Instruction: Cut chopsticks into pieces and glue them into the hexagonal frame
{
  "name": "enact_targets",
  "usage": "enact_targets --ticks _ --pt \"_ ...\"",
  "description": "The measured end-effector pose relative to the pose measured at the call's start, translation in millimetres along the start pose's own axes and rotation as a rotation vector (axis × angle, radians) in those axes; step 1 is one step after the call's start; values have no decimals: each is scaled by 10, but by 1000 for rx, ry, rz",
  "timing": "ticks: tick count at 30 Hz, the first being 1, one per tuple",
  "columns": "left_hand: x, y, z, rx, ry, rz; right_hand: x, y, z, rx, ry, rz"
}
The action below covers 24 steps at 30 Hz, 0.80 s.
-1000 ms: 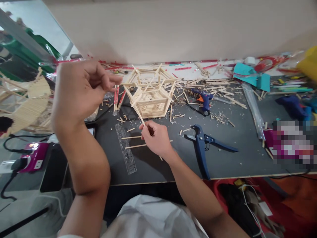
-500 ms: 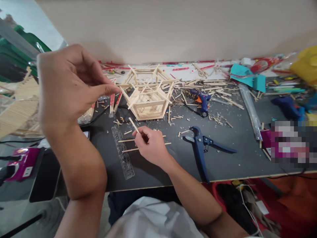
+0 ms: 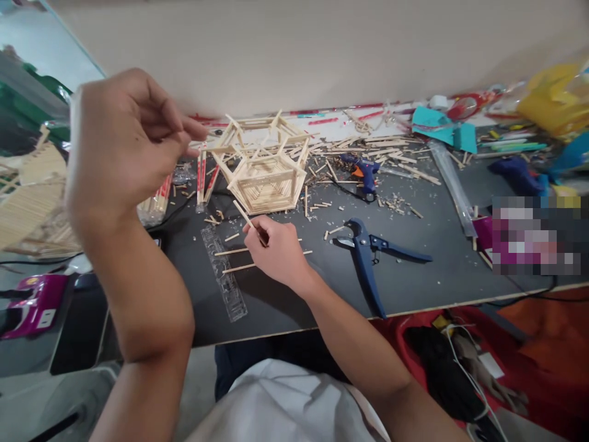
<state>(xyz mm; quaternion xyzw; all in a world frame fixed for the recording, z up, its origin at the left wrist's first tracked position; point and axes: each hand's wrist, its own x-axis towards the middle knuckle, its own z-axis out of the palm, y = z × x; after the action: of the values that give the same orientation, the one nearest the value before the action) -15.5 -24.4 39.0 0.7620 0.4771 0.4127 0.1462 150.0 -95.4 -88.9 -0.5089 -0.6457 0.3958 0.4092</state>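
Note:
A lantern-like frame of stacked wooden sticks (image 3: 267, 184) stands on the dark table, wide at the top. My left hand (image 3: 133, 135) is raised beside its upper left corner, thumb and index fingertip slightly apart, with nothing visible between them. Lower down, my right hand (image 3: 278, 248) is closed around a thin wooden stick (image 3: 240, 212) that points up toward the frame. Two more loose sticks (image 3: 234, 269) lie under and beside that hand, their left ends over a clear plastic ruler (image 3: 225, 276).
Blue cutters (image 3: 365, 264) lie right of my right hand. Behind them rests a blue glue gun (image 3: 367, 175) amid scattered stick offcuts (image 3: 405, 153). Packaged sticks (image 3: 156, 199) are left of the frame. A black phone (image 3: 80, 322) and another stick model (image 3: 34, 196) sit far left.
My left hand's thumb and index finger have come apart from their pinch at the frame's corner, and the hand has drawn back slightly. My right hand still holds its stick. The view has shifted slightly.

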Motion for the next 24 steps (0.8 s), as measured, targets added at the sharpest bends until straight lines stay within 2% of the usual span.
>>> enact_targets --ticks 4,9,13,17,21,24 --pt "-1 29 -44 58 -29 -50 12 28 23 -23 7 -19" --pt "6 -14 -110 224 -5 -84 25 76 38 -38 26 -60" --pt "13 -132 -135 318 -90 -64 45 113 62 -64 41 -65" --pt "17 -215 -163 214 -160 -102 64 148 96 -79 48 -57" --pt "26 -211 -179 187 -266 -104 70 170 116 -61 74 -68" --pt "34 -173 -159 292 -274 -51 69 171 119 -38 113 -60"
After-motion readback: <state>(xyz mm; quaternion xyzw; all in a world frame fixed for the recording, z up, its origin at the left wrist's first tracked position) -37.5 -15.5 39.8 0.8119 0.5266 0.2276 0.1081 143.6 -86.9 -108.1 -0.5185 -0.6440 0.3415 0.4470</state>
